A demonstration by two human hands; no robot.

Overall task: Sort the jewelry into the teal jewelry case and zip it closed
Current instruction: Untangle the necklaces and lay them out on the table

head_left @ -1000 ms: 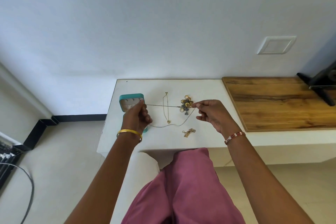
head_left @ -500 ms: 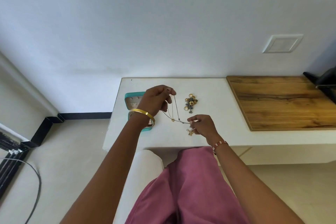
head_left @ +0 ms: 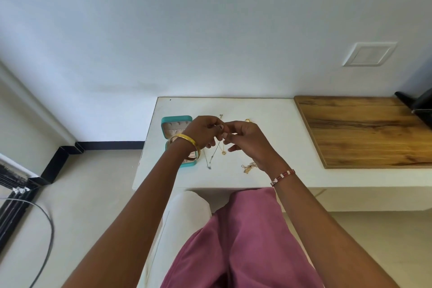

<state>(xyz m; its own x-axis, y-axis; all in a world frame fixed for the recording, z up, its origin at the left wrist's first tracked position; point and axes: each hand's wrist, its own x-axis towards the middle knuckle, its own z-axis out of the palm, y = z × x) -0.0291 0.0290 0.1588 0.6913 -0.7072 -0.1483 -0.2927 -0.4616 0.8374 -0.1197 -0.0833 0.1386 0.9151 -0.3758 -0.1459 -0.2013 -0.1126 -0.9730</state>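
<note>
hands drawn together since earlier frame, frame centre. left hand (head_left: 203, 132) and right hand (head_left: 245, 138) both pinch chain (head_left: 216, 151), which hangs vertical between them, pendant lowest. open case (head_left: 176, 124) just left, nearer left hand. bracelet (head_left: 249, 167) on table (head_left: 268, 110).

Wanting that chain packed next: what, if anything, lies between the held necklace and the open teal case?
Nothing on the table blocks it. The necklace hangs from both hands, left hand and right hand, just right of the open teal case. Only the left wrist and its gold bangle overlap the case.
</note>
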